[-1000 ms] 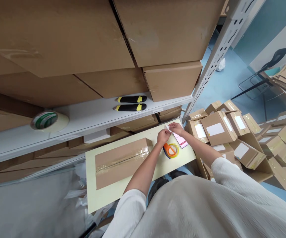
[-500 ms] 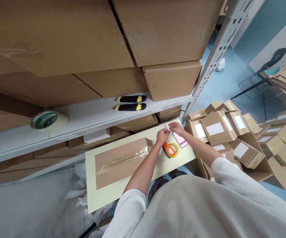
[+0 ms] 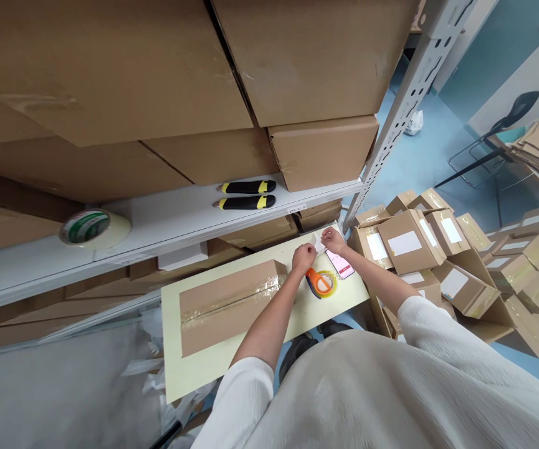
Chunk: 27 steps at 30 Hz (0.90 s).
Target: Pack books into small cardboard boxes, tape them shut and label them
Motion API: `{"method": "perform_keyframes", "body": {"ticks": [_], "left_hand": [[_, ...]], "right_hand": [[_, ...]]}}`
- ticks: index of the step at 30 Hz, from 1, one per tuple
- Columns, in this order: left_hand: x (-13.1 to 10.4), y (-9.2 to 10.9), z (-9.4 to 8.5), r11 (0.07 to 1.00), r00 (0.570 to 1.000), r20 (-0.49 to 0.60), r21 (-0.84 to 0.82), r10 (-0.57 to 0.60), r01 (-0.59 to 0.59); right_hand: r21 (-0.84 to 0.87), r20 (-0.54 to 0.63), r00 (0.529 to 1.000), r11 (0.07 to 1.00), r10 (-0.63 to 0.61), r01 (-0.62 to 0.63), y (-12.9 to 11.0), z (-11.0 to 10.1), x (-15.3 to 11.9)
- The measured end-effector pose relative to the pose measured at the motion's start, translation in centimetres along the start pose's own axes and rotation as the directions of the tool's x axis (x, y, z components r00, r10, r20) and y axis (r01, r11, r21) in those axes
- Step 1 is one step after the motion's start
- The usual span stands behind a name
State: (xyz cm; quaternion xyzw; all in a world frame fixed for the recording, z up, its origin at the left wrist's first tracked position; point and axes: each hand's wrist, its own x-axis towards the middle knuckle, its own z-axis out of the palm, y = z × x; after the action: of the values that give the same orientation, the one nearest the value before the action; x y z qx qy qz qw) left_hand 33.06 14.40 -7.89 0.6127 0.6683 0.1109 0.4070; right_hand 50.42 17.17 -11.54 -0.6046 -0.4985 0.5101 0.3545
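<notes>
Over the far right end of the cream tabletop, my left hand is closed, pinching a small white slip of paper. My right hand grips the slip's other side with bent fingers; the fingertips are small and partly hidden. Just below the hands lies an orange tape dispenser with a roll of clear yellowish tape. A phone with a lit pink-and-white screen rests beneath my right wrist. To the left, a long cardboard box, taped along its seam, lies flat on the tabletop.
Above the tabletop, a grey shelf bears large cartons, two black-and-yellow utility knives and a tape roll. A perforated metal post stands at right. Labelled small boxes are piled beside the tabletop.
My hands have moved slightly apart, the left one a little to the left, so more of the white slip shows between them. The box, dispenser and phone have stayed put.
</notes>
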Motion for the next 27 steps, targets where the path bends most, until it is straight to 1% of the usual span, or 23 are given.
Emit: {"method": "perform_keyframes", "body": {"ticks": [1, 3, 5, 7, 10, 13, 17, 21, 27], "left_hand": [[-0.1, 0.1, -0.3, 0.999, 1.0, -0.005, 0.033, -0.015, 0.015], [-0.4, 0.3, -0.8, 0.994, 0.999, -0.022, 0.104, -0.044, 0.046], [-0.7, 0.5, -1.4, 0.981, 0.997, -0.046, 0.186, -0.054, 0.061], [-1.1, 0.7, -1.9, 0.959, 0.997, -0.07, 0.279, -0.027, 0.045], [-1.8, 1.1, -2.9, 0.905, 0.995, -0.082, 0.424, 0.064, -0.023], [-2.4, 1.4, -4.0, 0.847, 0.986, -0.083, 0.525, 0.146, -0.081], [-2.8, 1.4, -5.7, 0.809, 0.974, -0.094, 0.577, 0.204, -0.113], [-2.8, 0.8, -7.0, 0.82, 0.972, -0.126, 0.564, 0.199, -0.095], [-2.8, 0.3, -7.9, 0.857, 0.968, -0.197, 0.515, 0.159, -0.036]], "right_hand": [[-0.06, -0.007, 1.0, 0.998, -0.015, 0.015, 0.0, -0.3, 0.0], [-0.236, 0.003, 0.998, 0.97, -0.06, 0.059, -0.1, -1.1, -0.2], [-0.419, 0.042, 0.993, 0.9, -0.109, 0.117, -0.2, -1.8, -0.4], [-0.543, 0.058, 0.992, 0.831, -0.111, 0.125, -0.3, -2.5, -0.6], [-0.663, 0.038, 0.998, 0.745, -0.058, 0.068, -0.2, -3.2, -0.7], [-0.722, 0.031, 1.0, 0.692, 0.007, 0.017, 0.2, -3.8, -0.8], [-0.761, 0.024, 0.996, 0.647, 0.089, -0.04, 1.1, -4.5, -0.9], [-0.771, 0.021, 0.993, 0.635, 0.118, -0.06, 1.9, -5.1, -0.7], [-0.784, 0.017, 0.987, 0.615, 0.16, -0.086, 2.7, -5.3, -0.4]]}}
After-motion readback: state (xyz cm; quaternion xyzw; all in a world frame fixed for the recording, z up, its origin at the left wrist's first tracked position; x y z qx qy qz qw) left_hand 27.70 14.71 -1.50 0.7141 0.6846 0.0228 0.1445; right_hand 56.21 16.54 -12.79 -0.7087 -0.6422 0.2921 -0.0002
